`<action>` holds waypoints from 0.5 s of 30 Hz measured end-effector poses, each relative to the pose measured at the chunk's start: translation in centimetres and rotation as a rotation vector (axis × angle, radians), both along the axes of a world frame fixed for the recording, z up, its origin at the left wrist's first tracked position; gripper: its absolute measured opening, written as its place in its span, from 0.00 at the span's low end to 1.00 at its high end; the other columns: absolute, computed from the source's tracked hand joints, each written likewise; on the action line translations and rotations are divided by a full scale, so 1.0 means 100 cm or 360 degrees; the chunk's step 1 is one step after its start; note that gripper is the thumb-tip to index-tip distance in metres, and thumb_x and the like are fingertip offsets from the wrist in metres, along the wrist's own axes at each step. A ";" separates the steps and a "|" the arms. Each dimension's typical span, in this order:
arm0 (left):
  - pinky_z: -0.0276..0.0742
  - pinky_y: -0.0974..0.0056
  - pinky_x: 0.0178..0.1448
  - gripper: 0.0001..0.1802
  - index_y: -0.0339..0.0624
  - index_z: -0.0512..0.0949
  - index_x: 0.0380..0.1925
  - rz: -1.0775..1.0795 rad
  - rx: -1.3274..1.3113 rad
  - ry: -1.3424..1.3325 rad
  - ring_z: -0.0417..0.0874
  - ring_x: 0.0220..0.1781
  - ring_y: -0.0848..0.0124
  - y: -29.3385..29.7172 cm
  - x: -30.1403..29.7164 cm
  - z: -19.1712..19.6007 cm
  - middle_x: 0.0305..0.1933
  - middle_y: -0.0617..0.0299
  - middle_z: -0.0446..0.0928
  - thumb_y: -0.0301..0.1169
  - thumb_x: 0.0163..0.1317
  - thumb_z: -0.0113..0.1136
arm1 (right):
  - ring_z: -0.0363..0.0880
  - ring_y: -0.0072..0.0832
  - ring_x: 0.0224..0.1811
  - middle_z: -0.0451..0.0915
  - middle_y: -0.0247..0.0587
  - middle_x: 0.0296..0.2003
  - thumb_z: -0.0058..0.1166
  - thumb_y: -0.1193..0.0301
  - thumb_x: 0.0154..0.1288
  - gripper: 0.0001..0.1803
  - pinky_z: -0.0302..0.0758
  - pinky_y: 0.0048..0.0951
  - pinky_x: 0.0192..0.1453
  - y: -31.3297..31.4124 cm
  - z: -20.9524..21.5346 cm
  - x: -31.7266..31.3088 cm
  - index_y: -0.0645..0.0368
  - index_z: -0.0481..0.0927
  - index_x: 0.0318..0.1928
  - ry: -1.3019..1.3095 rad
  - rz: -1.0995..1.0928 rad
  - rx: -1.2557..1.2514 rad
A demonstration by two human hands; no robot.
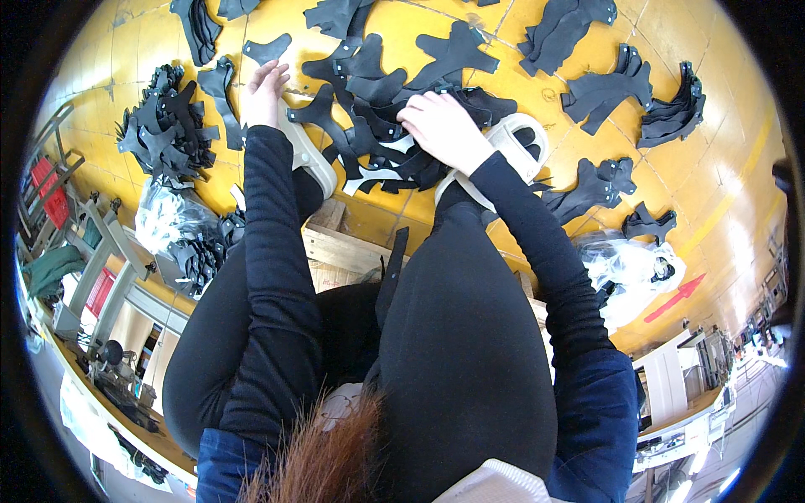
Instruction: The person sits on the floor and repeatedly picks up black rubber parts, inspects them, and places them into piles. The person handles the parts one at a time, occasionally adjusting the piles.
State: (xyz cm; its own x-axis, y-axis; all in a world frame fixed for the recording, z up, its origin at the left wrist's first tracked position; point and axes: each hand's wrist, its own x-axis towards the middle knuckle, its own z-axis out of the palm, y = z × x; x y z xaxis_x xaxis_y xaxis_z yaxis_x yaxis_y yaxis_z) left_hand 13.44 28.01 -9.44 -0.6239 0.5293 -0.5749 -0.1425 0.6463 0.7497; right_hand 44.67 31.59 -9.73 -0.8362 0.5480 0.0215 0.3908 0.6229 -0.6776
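My left hand (265, 90) lies open, fingers spread flat, its tips on a single black cut piece (268, 49) on the yellow floor (419, 25), just to the left of the central heap of black cut pieces (381, 105). My right hand (443, 127) rests on top of that same heap with the fingers curled down into the pieces; whether it actually pinches one I cannot tell, since the fingertips are hidden among them.

The heap sits right in front of my feet, and my two pale slippers (513, 144) stand at its near edge, one under each wrist, partly covered by the black shapes. My knees in black trousers rise on the near side of the heap, and a wooden board (340, 250) shows between my legs.

Left of the heap, well apart, lies a dense fan-shaped stack of the same black pieces (163, 121), and nearer to me than that stack a clear plastic bag (172, 226) holds more. To the right of the heap several smaller groups of pieces (616, 88) are spread over the floor, and another crumpled plastic bag (629, 272) lies beside a red arrow (681, 295) painted on the floor.
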 end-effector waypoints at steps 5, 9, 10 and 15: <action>0.70 0.71 0.50 0.12 0.40 0.78 0.47 -0.0242 0.0089 -0.0083 0.82 0.43 0.75 0.009 0.020 0.000 0.46 0.61 0.83 0.30 0.65 0.54 | 0.73 0.31 0.42 0.73 0.34 0.35 0.58 0.68 0.57 0.11 0.69 0.31 0.46 -0.019 -0.006 -0.017 0.54 0.78 0.41 -0.0091 0.0001 0.0006; 0.71 0.69 0.54 0.14 0.42 0.79 0.50 -0.0514 0.0020 -0.0053 0.80 0.48 0.75 0.011 0.038 -0.010 0.49 0.62 0.82 0.31 0.65 0.56 | 0.73 0.33 0.43 0.72 0.37 0.35 0.61 0.68 0.53 0.13 0.69 0.33 0.46 -0.028 -0.009 -0.031 0.56 0.76 0.39 -0.0118 -0.0105 0.0010; 0.71 0.68 0.55 0.14 0.41 0.79 0.49 -0.0532 0.0025 -0.0032 0.80 0.47 0.73 0.011 0.044 -0.011 0.48 0.60 0.82 0.28 0.64 0.57 | 0.73 0.33 0.44 0.72 0.37 0.35 0.61 0.69 0.53 0.12 0.69 0.33 0.47 -0.028 -0.006 -0.033 0.55 0.75 0.38 -0.0093 -0.0123 -0.0048; 0.72 0.67 0.59 0.16 0.37 0.78 0.49 -0.0685 0.0089 0.0186 0.81 0.49 0.69 0.004 0.049 -0.025 0.49 0.56 0.81 0.24 0.61 0.59 | 0.74 0.32 0.43 0.72 0.36 0.35 0.59 0.71 0.55 0.10 0.70 0.32 0.46 -0.030 -0.001 -0.035 0.54 0.74 0.37 0.0014 -0.0029 -0.0189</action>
State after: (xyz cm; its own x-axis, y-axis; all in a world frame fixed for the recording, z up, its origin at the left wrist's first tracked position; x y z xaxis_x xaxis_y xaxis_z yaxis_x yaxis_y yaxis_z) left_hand 18.35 28.41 -11.92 -0.3990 0.7832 -0.4768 0.2184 0.5862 0.7802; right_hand 41.19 28.55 -9.80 -0.8260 0.5624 -0.0373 0.3953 0.5308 -0.7497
